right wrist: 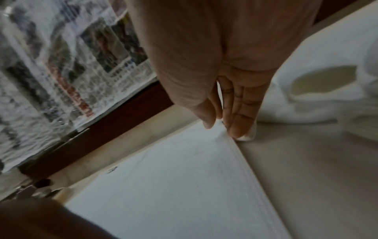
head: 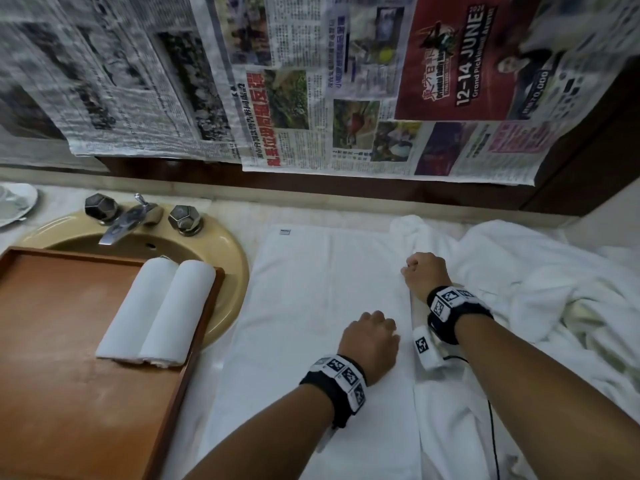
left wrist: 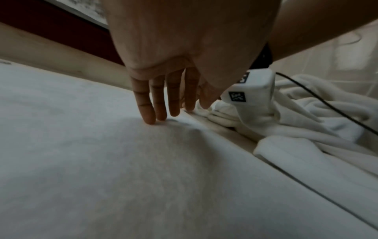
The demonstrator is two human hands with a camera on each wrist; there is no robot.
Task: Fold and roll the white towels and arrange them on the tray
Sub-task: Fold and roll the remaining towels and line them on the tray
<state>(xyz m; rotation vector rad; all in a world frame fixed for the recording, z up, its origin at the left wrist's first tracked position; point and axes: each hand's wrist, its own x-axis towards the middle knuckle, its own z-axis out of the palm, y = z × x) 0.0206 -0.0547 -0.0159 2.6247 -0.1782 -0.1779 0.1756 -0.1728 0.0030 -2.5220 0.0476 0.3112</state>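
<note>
Two rolled towels [head: 157, 311] done, sitting at the wooden tray's [head: 62, 393] far right edge. Third towel [head: 311, 306] flat mid-surface: right hand [head: 426, 273] pinching its right edge, left hand [head: 370, 342] pressing straight-fingered. Crumpled pile [head: 540, 285] probably still left.

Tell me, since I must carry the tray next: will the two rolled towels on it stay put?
Probably they shift: the rolled towels are round and only lie loose on the tray, so tilting could roll them. Being soft cloth, they may also loosen.
</note>
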